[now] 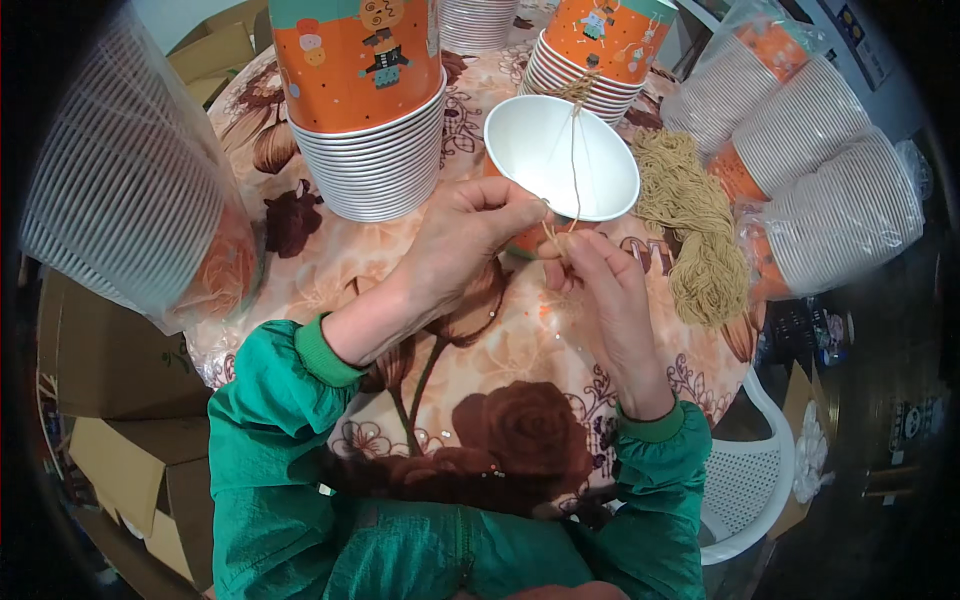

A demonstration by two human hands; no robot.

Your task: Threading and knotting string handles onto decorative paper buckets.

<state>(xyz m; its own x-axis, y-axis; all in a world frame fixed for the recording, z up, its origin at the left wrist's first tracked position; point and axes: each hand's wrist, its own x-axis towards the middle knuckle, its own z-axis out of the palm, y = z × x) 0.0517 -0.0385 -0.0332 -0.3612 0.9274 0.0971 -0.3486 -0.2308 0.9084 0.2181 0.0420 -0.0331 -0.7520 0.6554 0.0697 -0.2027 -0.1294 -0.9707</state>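
Observation:
A paper bucket (pixel 530 150) with a white inside and an orange outside lies tilted, its round mouth facing me. Tan twine (pixel 576 165) hangs across that mouth, from a bunched tangle at the far rim down to my fingers. My left hand (pixel 448 245) pinches a strand between thumb and forefinger just below the near rim. Close beside it, my right hand (pixel 612 300) is closed with its fingertips on the twine. The fingers partly hide where the strands cross, so I cannot tell whether they form a knot.
A tall bucket stack (pixel 368 165) stands behind my left hand, another stack (pixel 590 80) behind the bucket. A tan twine hank (pixel 700 240) lies to the right, beside bagged stacks (pixel 840 215). More bagged buckets (pixel 130 170) stand left. A white chair (pixel 750 475) is at right.

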